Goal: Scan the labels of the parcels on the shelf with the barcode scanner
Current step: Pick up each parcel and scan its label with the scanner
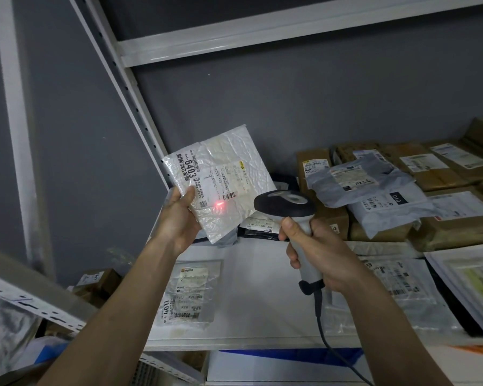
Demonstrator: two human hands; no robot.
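Note:
My left hand [177, 218] holds a white padded parcel [232, 160] up above the shelf, thumb on its front near the label marked 6403. My right hand [315, 252] grips the handle of a grey and black barcode scanner [286, 203], its head pointing at the parcel. A red light spot [218, 208] falls on the parcel's lower part, just below the printed label and left of a small barcode. The scanner's black cable [326, 332] hangs down past the shelf edge.
The white shelf [251, 302] carries flat white parcels, one at the front left [187, 293] and others at the right [402, 291]. Brown cardboard boxes and grey bags [374, 188] are stacked at the back right. Metal uprights [129, 87] stand to the left.

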